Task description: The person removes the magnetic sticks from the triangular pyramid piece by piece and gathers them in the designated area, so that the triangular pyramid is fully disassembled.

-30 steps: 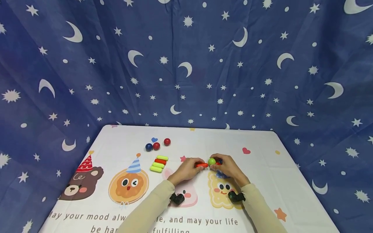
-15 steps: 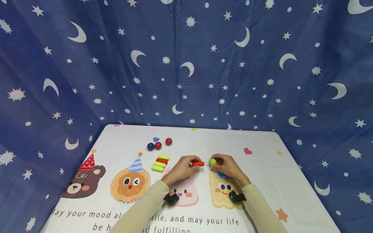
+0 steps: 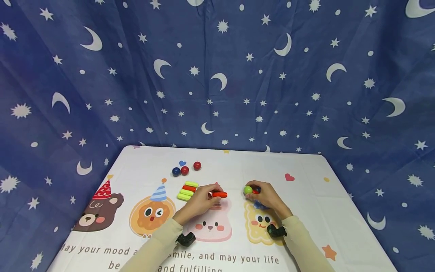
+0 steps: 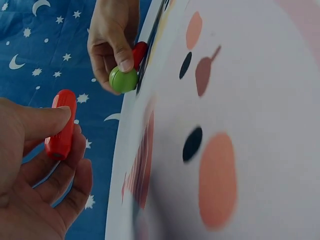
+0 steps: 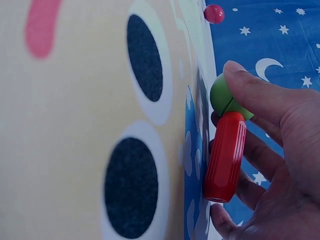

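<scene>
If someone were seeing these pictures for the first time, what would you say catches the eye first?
Probably the two hands at the middle of the cartoon-printed tablecloth: the left hand pinches a red stick, while the right hand holds a green ball joined to another red stick. Next come the three balls and the row of yellow-green and red sticks further left, all before a star-and-moon blue curtain.

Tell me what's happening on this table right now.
A person sits at a table covered with a cartoon-print cloth, handling small coloured toy pieces. The left hand pinches a red stick, held apart from the right hand, which holds a green ball joined to another red stick. Further back lie yellow-green and red sticks in a row, plus one blue and two red balls.
</scene>
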Tool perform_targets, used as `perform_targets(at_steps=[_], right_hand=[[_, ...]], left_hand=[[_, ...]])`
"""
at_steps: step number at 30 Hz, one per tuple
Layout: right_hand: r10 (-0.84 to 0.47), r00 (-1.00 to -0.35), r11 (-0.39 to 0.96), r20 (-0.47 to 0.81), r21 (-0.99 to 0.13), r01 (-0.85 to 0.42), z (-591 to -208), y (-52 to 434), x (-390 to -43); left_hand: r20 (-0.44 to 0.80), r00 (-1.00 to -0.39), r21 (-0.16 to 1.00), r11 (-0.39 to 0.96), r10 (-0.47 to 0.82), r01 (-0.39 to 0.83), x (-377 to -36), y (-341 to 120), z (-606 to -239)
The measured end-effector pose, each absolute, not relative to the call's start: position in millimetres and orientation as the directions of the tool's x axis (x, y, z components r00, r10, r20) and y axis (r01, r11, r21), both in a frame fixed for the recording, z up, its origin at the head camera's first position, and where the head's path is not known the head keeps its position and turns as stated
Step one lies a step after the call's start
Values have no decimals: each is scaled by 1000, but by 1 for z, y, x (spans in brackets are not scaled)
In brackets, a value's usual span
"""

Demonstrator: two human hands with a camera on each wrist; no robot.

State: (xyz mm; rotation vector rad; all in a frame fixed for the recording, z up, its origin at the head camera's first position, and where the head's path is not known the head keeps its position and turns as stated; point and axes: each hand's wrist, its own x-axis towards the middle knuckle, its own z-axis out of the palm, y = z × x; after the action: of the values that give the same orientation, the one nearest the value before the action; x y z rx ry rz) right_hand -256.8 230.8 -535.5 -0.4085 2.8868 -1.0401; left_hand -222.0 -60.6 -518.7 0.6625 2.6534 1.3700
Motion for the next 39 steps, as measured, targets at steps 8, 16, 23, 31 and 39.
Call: perform_targets(at_steps=[8, 16, 23, 31, 39], right_hand=[[-266, -963, 730, 49, -642, -235, -536, 231, -256], [-276, -959, 720, 60, -648, -248, -537, 231, -255], [-279, -958, 716, 66, -650, -253, -538, 232, -255], [-289, -954, 722, 76, -638, -269, -536, 231, -256], [-292, -954, 723, 71, -636, -269, -534, 230, -256]], left_hand=[[153, -912, 785, 514, 382, 347, -213, -85, -519], [177, -920, 762, 544, 350, 353, -206, -109, -519], [172, -930, 760, 556, 325, 335, -202, -129, -519], [158, -936, 730, 602, 313, 325, -197, -148, -517], [158, -942, 711, 628, 297, 317, -194, -164, -518]])
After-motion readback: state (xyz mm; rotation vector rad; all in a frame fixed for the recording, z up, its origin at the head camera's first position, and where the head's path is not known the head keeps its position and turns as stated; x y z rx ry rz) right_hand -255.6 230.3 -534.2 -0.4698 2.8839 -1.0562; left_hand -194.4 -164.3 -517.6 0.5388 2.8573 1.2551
